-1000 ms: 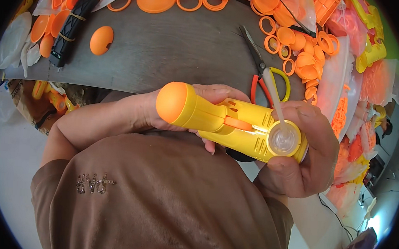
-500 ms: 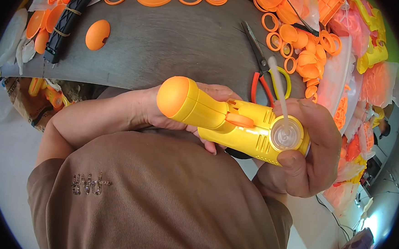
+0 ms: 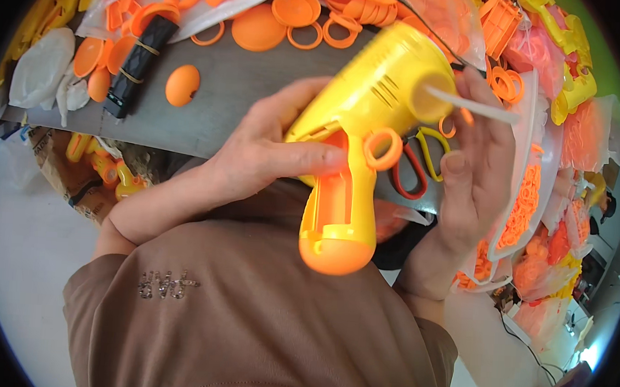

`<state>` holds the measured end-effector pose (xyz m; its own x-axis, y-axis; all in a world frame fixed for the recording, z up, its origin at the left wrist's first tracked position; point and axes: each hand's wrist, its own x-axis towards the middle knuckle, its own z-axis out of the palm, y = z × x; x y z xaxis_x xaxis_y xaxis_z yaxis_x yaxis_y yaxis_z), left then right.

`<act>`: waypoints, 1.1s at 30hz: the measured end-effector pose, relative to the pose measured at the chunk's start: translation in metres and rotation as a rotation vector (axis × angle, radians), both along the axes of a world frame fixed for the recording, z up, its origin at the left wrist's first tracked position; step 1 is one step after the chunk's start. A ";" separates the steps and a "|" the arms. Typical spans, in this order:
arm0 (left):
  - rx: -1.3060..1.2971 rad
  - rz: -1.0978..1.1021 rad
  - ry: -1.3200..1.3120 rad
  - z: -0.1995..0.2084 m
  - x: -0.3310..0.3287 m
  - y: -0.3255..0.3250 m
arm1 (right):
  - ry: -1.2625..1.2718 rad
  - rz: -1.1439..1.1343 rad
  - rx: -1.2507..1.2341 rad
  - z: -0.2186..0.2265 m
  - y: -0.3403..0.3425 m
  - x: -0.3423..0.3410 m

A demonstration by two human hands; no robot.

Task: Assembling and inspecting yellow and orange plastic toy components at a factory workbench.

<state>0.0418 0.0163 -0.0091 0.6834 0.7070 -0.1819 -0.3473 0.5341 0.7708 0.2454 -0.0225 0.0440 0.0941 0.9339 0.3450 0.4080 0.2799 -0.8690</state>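
A yellow plastic toy gun (image 3: 371, 119) with an orange grip end (image 3: 335, 252) and an orange ring trigger is held upright over the grey table (image 3: 209, 109). My left hand (image 3: 270, 148) grips its body from the left, thumb across the handle. My right hand (image 3: 471, 175) supports the right side, fingers behind the barrel, and a thin white stick (image 3: 471, 104) pokes out of the barrel's front by the fingertips. Whether the right hand pinches the stick is unclear.
Orange rings and discs (image 3: 299, 15) crowd the table's far edge. An orange dome cap (image 3: 182, 85) and a black bar (image 3: 139, 66) lie at the left. Red and yellow scissor handles (image 3: 418, 172) sit under the gun. Bags of orange and yellow parts (image 3: 543, 208) fill the right.
The toy gun lay sideways across my chest with its orange end to the left; now it is turned upright, barrel up and right, orange grip pointing down. Both hands shifted with it.
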 end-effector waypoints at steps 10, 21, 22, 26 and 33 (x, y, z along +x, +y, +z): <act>0.317 0.263 0.234 0.004 -0.016 0.005 | 0.522 0.192 -0.191 -0.024 0.016 -0.037; 0.550 0.073 0.363 -0.002 -0.029 0.002 | 0.844 0.467 -0.250 -0.048 0.032 -0.040; 0.576 0.039 0.405 0.001 -0.032 0.003 | 0.825 0.482 -0.207 -0.049 0.032 -0.042; 0.719 -0.005 0.481 0.013 -0.044 0.013 | 0.823 0.505 -0.183 -0.056 0.031 -0.044; 1.100 0.120 0.606 0.045 -0.047 0.046 | 0.859 0.542 -0.294 -0.058 0.035 -0.054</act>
